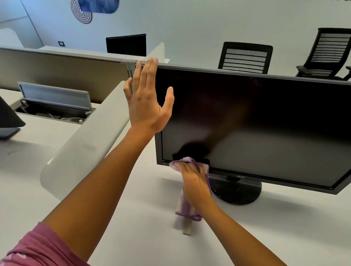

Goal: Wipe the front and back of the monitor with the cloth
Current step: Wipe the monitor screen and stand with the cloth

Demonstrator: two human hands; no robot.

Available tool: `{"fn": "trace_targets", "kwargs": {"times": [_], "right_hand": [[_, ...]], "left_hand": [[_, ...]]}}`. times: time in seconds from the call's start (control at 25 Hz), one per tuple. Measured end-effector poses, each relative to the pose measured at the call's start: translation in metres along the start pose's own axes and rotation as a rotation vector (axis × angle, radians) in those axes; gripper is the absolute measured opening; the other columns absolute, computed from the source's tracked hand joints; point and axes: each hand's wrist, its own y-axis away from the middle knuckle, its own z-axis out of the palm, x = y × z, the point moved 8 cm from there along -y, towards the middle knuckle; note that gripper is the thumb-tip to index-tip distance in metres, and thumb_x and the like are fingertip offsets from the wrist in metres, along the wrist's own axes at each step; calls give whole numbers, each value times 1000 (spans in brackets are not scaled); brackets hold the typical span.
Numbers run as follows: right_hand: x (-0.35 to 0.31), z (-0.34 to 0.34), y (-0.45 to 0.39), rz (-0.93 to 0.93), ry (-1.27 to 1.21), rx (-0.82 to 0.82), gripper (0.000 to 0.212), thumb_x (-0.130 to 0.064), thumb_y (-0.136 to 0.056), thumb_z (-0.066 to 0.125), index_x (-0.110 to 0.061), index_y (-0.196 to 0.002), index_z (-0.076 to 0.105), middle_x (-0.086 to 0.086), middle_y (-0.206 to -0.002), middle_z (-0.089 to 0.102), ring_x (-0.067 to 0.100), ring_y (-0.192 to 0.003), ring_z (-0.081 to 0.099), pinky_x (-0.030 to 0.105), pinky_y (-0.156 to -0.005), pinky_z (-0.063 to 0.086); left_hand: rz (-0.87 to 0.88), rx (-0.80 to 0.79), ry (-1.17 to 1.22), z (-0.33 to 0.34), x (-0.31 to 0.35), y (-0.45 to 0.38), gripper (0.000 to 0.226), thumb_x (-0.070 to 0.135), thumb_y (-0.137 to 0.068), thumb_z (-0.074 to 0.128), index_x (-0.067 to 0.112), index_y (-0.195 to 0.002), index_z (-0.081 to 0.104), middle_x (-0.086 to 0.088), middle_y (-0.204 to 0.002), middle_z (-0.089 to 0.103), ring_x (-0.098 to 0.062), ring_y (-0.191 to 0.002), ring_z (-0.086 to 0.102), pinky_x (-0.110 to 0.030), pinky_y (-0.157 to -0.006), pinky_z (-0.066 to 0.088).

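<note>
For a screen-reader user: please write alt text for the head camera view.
A person's right hand presses a purple-and-white cloth against the lower left corner of a dark monitor on a white desk. The left hand, open and flat, braces the monitor's upper left corner. Two black office chairs stand behind.

The monitor (pixel 267 122) has a dark, glossy screen that mirrors dim shapes, framed by a matt black plastic bezel. Below it, its round base (pixel 238 191) looks like black plastic with a slight sheen. Against the monitor's lower left corner, the cloth (pixel 186 162) is soft, nubby terry fabric, white with purple stitching along the edges. The table (pixel 138 235) under the monitor is smooth and matt, a pale off-white laminate. Left of the monitor, the divider panel (pixel 53 65) looks like beige fabric capped by a dull metal rail. Behind the monitor, the chairs (pixel 246 58) have black mesh backs.
</note>
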Motion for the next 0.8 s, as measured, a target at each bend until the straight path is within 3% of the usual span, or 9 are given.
{"fn": "trace_targets", "kwargs": {"times": [0.12,0.2,0.28,0.36,0.48,0.64,0.8], "right_hand": [[-10,16,-4,-3,-212,-190,82,22,-73,43,-36,-129,57,-18,-133,46,17,-124,35,29,-101,46],[-20,26,3,-103,-244,-270,73,20,-79,49,-33,-128,59,-16,-135,49,17,-128,41,32,-107,45],[-22,21,13,-160,-237,-221,59,15,-83,56,-24,-127,62,-8,-132,58,15,-127,47,37,-111,41],[-12,3,22,-127,-209,-44,57,16,-80,57,-21,-124,65,-5,-125,63,13,-122,52,38,-111,39],[19,-26,35,62,54,216,60,9,-70,69,-23,-121,66,-6,-119,66,17,-115,59,37,-98,35],[54,-19,45,223,455,101,63,-20,-75,73,-19,-137,58,4,-136,59,30,-128,52,45,-97,34],[53,-2,45,211,486,49,58,-37,-87,66,-17,-140,56,7,-141,57,32,-132,44,46,-98,44]], "left_hand": [[3,4,5,0,1,0,69,44,-94,45,18,-156,32,1,-163,32,-21,-154,19,-44,-121,13],[8,5,-1,0,2,0,69,44,-94,45,18,-156,32,1,-163,32,-20,-154,19,-43,-121,13],[6,5,-1,-1,2,0,69,44,-94,45,18,-156,31,1,-163,32,-20,-154,19,-44,-121,14],[3,6,3,-1,2,1,69,44,-94,45,18,-156,32,1,-163,32,-20,-154,19,-44,-121,15],[10,4,4,-1,2,0,69,44,-94,45,17,-156,32,1,-162,32,-21,-154,19,-44,-121,15],[-5,10,18,0,3,0,68,44,-94,46,17,-155,32,1,-162,33,-21,-154,20,-45,-122,15],[-5,13,31,-1,2,1,68,43,-94,46,17,-155,33,0,-162,33,-21,-154,20,-45,-122,14]]}}
